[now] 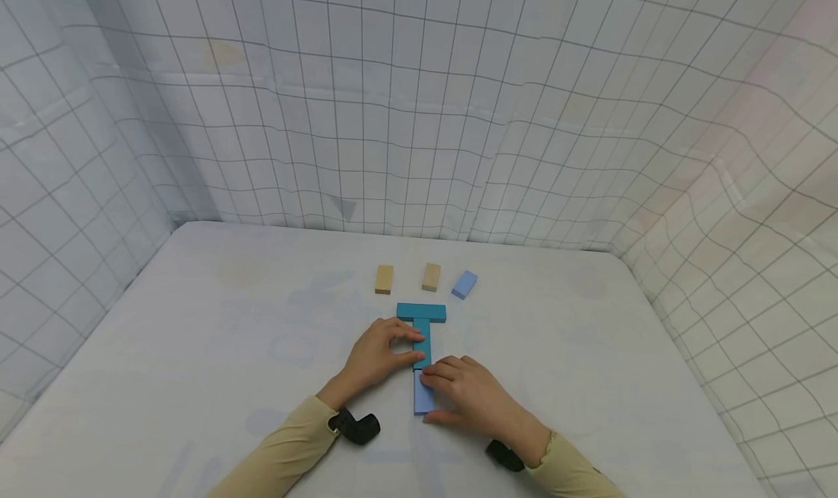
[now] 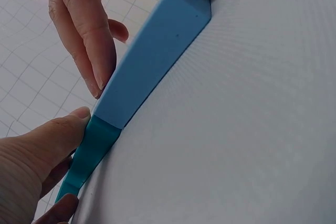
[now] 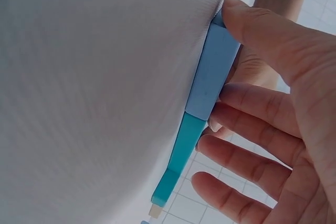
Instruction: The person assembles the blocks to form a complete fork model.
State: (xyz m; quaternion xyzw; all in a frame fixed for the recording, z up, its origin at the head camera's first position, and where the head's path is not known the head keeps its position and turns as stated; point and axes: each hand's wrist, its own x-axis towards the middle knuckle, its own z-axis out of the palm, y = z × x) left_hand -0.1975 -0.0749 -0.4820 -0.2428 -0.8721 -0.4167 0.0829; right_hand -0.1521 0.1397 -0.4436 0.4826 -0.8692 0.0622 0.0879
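A teal block [image 1: 422, 310] lies crosswise, and a second teal block [image 1: 422, 328] meets its middle, forming a T. A light-blue block [image 1: 422, 403] continues the stem toward the person, its end against the teal one. My left hand [image 1: 378, 354] holds the teal stem block between thumb and fingers from the left. In the left wrist view its thumb [image 2: 73, 121] lies near the joint with the blue block. My right hand [image 1: 468, 392] grips the blue block, with the thumb [image 3: 236, 17] at its near end and fingertips along its side close to the joint.
Beyond the T lie two tan wooden blocks, one on the left [image 1: 384, 278] and one in the middle [image 1: 431, 276], plus a tilted light-blue block [image 1: 465, 284]. All rest on a white-covered table [image 1: 229, 338]. Grid-patterned curtains [image 1: 406, 120] hang behind and at both sides.
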